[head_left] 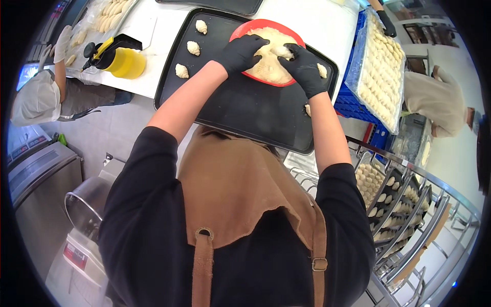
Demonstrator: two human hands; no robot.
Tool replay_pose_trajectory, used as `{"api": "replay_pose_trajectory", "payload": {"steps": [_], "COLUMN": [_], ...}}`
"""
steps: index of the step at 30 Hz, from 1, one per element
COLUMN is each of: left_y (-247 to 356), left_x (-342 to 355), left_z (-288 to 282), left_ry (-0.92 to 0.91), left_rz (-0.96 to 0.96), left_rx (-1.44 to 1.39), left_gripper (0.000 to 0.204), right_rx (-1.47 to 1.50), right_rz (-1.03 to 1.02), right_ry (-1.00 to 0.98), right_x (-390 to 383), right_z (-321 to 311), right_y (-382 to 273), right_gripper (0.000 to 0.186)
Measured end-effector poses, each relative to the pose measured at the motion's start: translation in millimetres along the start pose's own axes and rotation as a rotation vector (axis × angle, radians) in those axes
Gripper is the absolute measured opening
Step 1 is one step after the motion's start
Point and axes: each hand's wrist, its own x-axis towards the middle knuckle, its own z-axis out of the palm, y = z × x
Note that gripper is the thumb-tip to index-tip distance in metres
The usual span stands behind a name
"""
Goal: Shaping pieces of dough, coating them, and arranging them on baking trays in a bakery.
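Note:
A red bowl (299, 37) full of pale crumbs (273, 69) sits on a black baking tray (240, 115). My left hand (243, 54), in a black glove, is over the bowl's left side, fingers apart at the crumbs, with nothing clearly held. On the bowl's right side my right hand (304, 65), also black-gloved, has its thumb and fingers around a crumb-coated piece of dough (281, 50), partly hidden by the fingers. Rolled dough pieces lie on the tray: one (201, 26) at the far left, another (193, 48) below it, a third (181, 71) nearer me, and others (321, 70) beside my right hand and wrist.
A yellow spray bottle (128, 63) stands on the white table (158, 48) at left. At right, a tray of dough rolls (378, 71) rests on blue crates (353, 97). A metal rack (429, 184) with loaded trays stands lower right. Co-workers (38, 97) (434, 100) are on both sides.

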Motion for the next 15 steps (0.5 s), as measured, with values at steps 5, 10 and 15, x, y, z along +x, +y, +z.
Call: {"api": "replay_pose_trajectory", "payload": {"steps": [5,10,15], "left_y": [8,3,-28], "left_x": [19,47,66], "left_z": [14,28,46], "left_ry": [-0.14,-0.426,-0.443], "left_rz": [-0.006,-0.207,-0.129], "left_rx": [0.304,0.26,0.083], "left_gripper": [0.057,0.058,0.057], "right_rx": [0.034,0.053,0.081], "right_rz": [0.144,0.204,0.21], "right_ry": [-0.051,-0.087,-0.098], "right_x": [-3,-15,-16], "right_z": [-12,-18,-14], "right_y": [8,16,22], "right_gripper": [0.044,0.044,0.044]}}
